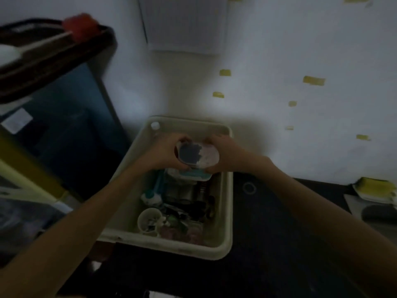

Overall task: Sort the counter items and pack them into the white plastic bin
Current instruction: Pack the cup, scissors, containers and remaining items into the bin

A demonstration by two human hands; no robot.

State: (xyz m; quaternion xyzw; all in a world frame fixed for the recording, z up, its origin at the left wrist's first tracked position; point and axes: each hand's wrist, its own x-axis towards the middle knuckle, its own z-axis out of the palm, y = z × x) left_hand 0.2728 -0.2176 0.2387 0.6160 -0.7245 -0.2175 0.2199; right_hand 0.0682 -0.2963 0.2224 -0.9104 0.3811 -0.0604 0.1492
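Observation:
The white plastic bin (227,211) sits on a dark counter, filled with several items: a white cup (148,219), a teal-handled brush (153,194), a teal-lidded box (190,175) and dark clutter. Over the bin's far half, both my hands hold a small round clear container (196,155) with dark contents. My left hand (163,151) grips its left side. My right hand (223,152) grips its right side. The picture is dim and blurred.
A dark counter (268,233) runs to the right of the bin, with a yellow sponge on a tray (376,189) at the far right. A black rack with a red object (80,23) stands at the upper left. The white wall (279,50) carries yellow tape pieces.

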